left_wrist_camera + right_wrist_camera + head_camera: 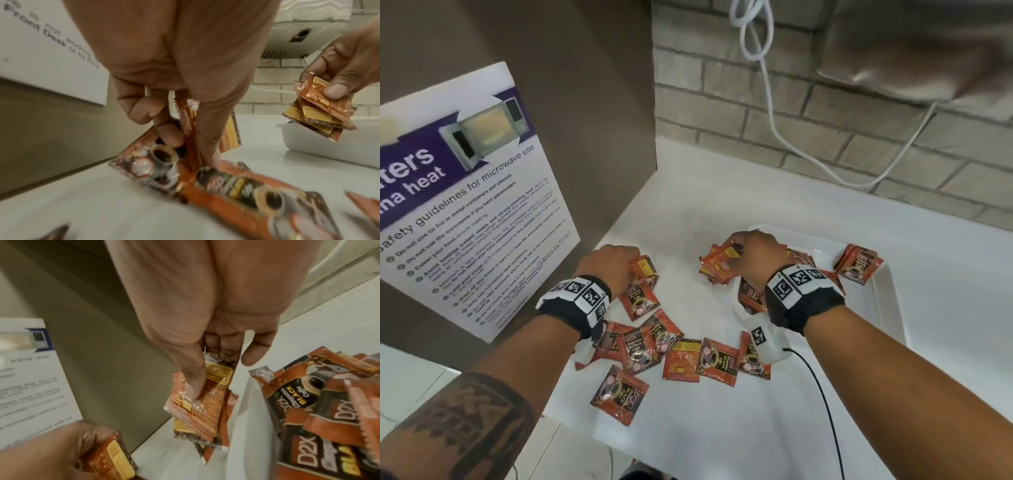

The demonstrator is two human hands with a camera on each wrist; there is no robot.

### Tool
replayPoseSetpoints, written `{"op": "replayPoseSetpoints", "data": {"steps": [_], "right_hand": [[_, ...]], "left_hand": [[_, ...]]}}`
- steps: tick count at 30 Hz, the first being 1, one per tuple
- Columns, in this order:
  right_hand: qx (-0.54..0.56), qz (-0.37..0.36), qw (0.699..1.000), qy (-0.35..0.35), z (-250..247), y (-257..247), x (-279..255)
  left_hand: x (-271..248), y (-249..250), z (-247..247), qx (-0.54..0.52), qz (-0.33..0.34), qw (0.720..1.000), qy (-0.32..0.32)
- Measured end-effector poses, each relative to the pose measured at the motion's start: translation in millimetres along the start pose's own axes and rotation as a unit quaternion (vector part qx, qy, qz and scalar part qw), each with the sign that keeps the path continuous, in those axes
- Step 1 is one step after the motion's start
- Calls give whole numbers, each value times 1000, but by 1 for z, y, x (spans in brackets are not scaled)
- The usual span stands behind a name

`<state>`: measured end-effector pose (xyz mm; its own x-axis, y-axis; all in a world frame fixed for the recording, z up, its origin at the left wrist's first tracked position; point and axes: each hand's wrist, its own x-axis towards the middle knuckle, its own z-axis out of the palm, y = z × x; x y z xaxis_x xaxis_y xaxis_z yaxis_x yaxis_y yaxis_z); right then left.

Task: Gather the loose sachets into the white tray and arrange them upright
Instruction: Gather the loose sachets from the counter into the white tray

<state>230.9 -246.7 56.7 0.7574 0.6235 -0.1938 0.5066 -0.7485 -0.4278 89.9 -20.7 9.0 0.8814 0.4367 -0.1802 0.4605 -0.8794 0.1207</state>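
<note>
1. The left hand (608, 263) is curled round a small bunch of orange sachets (192, 129), thumb on one side and fingers on the other, held on edge just above the white bench (688, 212).
2. Beneath and nearer the person than that hand, loose sachets (674, 349) lie flat on the bench in an overlapping spread, most of them face up.
3. The right hand (753, 253) pinches a fanned stack of sachets (205, 402), printed backs showing, thumb pressed on the top one; the stack hangs over the near-left corner of the white tray (887, 308).
4. Under and to the right of that hand, more sachets (320, 415) are heaped inside the tray, lying at mixed angles.
5. Farther right from the right hand, a small leaning group of sachets (859, 263) rests against the tray's far side.
6. To the left of the left hand, a microwave safety notice (469, 205) is fixed to the side panel.
</note>
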Motion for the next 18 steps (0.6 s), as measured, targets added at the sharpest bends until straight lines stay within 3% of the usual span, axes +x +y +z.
{"op": "replayPoseSetpoints", "data": {"steps": [4, 10, 14, 18], "right_hand": [[59, 21, 997, 39, -17, 14, -6], [95, 78, 989, 84, -41, 50, -18], [65, 127, 987, 67, -48, 73, -20], [57, 158, 985, 44, -46, 88, -20]], "left_hand": [[13, 5, -29, -12, 3, 999, -35], [29, 31, -79, -107, 24, 994, -16], [38, 87, -87, -218, 81, 973, -4], [40, 157, -70, -293, 139, 943, -80]]}}
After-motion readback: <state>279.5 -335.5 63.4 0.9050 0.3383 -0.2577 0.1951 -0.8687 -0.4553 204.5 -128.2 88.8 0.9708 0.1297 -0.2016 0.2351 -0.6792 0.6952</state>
